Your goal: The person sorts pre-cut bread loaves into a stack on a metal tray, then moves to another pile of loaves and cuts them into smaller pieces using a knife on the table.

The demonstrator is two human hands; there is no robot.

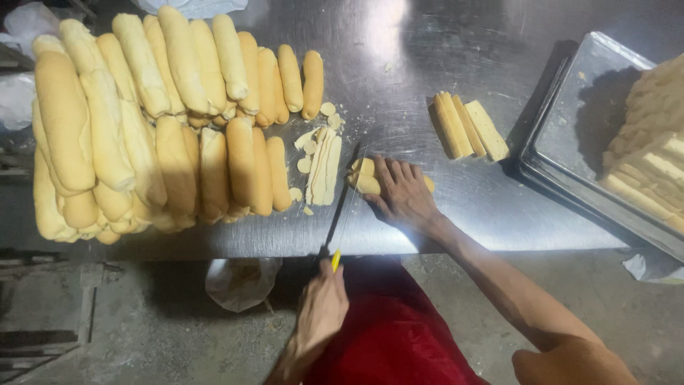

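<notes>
My right hand (400,192) presses flat on a pale bread roll (363,176) lying on the steel table (427,64). My left hand (322,306) grips the yellow handle of a long knife (343,207). The blade runs away from me and sits against the roll's left end. Just left of the blade lie thin cut slices (324,164) and small round end trimmings (305,153). A big pile of uncut long rolls (142,121) fills the table's left side, stacked in two rows.
Several cut bread strips (470,127) lie to the right of my hand. A metal tray (570,121) at the far right holds a stack of cut slices (652,150). A plastic bag (241,281) hangs under the table's front edge, above a concrete floor.
</notes>
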